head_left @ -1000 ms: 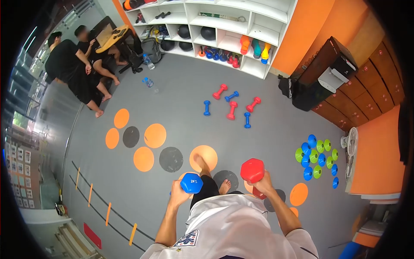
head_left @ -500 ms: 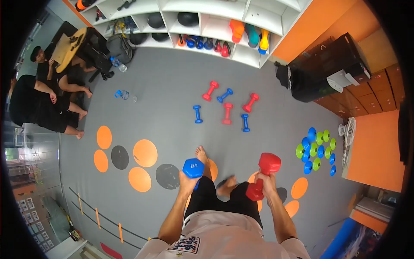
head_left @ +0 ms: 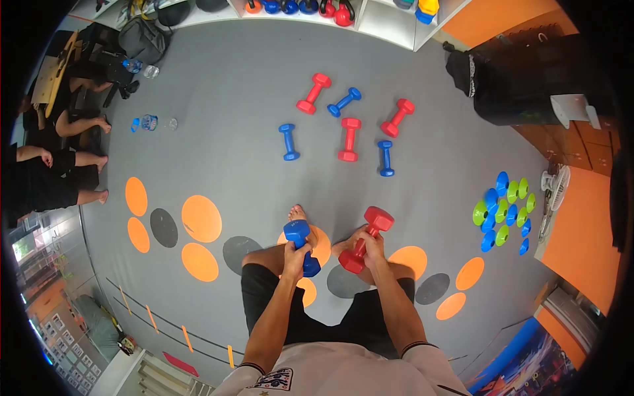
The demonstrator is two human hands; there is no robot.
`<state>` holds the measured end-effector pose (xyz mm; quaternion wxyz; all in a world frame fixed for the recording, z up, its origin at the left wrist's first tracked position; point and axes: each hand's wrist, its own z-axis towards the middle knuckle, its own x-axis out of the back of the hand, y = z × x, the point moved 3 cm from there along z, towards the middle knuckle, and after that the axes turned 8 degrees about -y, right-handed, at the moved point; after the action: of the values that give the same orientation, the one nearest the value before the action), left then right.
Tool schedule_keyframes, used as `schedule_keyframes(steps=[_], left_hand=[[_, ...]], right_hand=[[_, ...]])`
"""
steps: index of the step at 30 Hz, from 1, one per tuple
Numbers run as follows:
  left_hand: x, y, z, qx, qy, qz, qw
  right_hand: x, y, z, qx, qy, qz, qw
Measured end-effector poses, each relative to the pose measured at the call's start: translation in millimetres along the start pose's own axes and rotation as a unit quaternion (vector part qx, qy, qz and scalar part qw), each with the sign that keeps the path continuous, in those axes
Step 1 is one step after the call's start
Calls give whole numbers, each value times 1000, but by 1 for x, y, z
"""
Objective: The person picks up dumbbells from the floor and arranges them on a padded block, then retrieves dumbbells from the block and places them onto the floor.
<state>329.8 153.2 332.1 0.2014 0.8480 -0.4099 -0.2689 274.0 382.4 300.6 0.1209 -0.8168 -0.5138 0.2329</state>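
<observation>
My left hand (head_left: 295,258) is wrapped round the handle of a blue dumbbell (head_left: 296,231), held low between my knees. A red dumbbell (head_left: 379,218) sits in the grip of my right hand (head_left: 372,247), tilted, with its upper end leaning right. Both are above the floor near my bare feet. Ahead on the grey floor lie three red dumbbells, among them a middle one (head_left: 350,140), and three blue dumbbells, one at the left (head_left: 288,142) and one at the right (head_left: 386,158).
Orange and black floor dots (head_left: 201,218) cross the floor around my feet. Blue and green cone markers (head_left: 502,214) lie at the right. Water bottles (head_left: 148,123) stand or lie at the left, near seated people (head_left: 49,165). A white shelf (head_left: 386,26) with kettlebells lines the back.
Both hands have come closer together and further forward with their dumbbells. My knees are now bent and spread, and the view has dropped nearer the floor.
</observation>
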Motion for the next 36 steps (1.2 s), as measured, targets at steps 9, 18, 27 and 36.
schedule_keyframes(steps=[9,18,27,36], left_hand=[[38,-122,237,24,46,170,984],[54,-173,422,2,54,220,974],[31,-179,460,-27,117,397,910],[58,-178,472,41,59,333,940]], right_hand=[[61,74,206,-1,40,-34,999],[77,78,367,77,67,-33,994],[82,99,447,125,124,-115,978],[83,99,447,68,128,-151,978]])
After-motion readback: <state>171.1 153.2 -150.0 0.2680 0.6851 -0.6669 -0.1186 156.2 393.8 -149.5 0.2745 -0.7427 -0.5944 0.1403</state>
